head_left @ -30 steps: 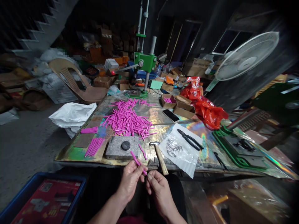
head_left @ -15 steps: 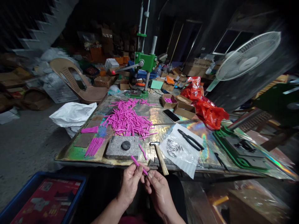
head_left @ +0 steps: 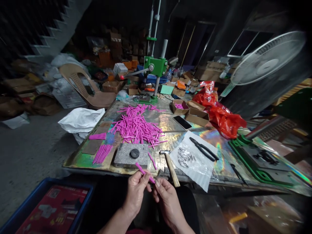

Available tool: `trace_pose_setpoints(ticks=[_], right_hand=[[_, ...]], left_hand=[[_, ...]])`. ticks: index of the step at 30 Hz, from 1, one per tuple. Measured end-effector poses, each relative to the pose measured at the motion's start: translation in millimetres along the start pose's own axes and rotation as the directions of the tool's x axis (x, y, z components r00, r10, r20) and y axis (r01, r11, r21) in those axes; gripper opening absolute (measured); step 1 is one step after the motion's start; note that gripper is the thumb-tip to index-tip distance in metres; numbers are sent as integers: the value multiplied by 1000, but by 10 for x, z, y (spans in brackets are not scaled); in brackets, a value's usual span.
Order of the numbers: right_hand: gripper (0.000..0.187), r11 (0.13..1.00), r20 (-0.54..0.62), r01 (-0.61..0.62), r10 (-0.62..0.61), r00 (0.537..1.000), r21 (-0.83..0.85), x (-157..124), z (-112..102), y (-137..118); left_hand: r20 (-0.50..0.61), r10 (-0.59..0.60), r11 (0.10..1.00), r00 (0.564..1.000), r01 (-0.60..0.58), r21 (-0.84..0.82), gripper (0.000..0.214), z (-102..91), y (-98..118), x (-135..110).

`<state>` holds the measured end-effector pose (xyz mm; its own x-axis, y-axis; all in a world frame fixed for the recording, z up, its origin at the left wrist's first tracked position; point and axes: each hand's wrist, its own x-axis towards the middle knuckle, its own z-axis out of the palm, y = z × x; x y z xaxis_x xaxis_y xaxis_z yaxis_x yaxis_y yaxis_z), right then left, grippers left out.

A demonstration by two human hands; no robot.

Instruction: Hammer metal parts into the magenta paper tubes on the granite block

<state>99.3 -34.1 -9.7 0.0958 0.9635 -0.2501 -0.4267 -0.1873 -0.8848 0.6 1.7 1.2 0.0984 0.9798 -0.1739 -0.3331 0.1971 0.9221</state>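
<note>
Just above the lap, short of the worktop (head_left: pixel 76 160), the left hand (head_left: pixel 136 188) is pinching a slim pink stick (head_left: pixel 140 168) between thumb and fingers, its far end slanting up and left past the fingertips. The right hand (head_left: pixel 166 193), close beside it, is pinching the stick's near end; whether something small is also sitting between those fingertips, I cannot tell. A loosening pinch could be letting the stick slip, and since nothing but the lap is lying below, it could be falling out of reach. Just beyond the right hand, a hammer (head_left: pixel 173 170) is lying with its wooden handle poking over the worktop's near edge, so a bumping forearm could be knocking it off. Ahead of the left hand, a grey stone block (head_left: pixel 122 159) is carrying a dark round disc (head_left: pixel 134 153), with a single loose stick (head_left: pixel 152 160) resting to its right. Farther left of the left hand, a neat row of sticks (head_left: pixel 102 154) is lying near the edge, where a brushing sleeve could be scattering it. Beyond the right hand, to the right, pliers (head_left: pixel 204 149) are resting on a white sheet (head_left: pixel 202 178). Farthest ahead, a large jumbled heap of sticks (head_left: pixel 136 127) is spreading behind the block.
</note>
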Motion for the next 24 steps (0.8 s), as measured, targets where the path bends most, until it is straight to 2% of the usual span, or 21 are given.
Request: trace_pose_setpoints(ticks=[5, 10, 13, 16, 19, 24], right_hand=[[39, 995, 24, 3, 0, 1000, -101, 52, 28, 25], [41, 988, 58, -26, 35, 998, -155, 52, 59, 7], [41, 989, 49, -20, 27, 998, -144, 51, 39, 28], [41, 989, 18, -33, 36, 999, -145, 46, 5, 57], [42, 989, -6, -55, 54, 999, -141, 39, -37, 101], [41, 990, -25, -78, 75, 997, -116, 31, -108, 178]], left_hand=[[-62, -41, 997, 997, 37, -64, 28, -45, 26, -3], [-137, -95, 986, 986, 74, -153, 33, -136, 182, 84], [-227, 5, 992, 974, -34, -121, 31, -259, 275, 264], [-270, 161, 986, 949, -165, 6, 25, -382, 329, 486], [-266, 268, 962, 926, -244, 118, 18, -442, 352, 656], [-231, 335, 934, 914, -289, 211, 13, -429, 349, 752]])
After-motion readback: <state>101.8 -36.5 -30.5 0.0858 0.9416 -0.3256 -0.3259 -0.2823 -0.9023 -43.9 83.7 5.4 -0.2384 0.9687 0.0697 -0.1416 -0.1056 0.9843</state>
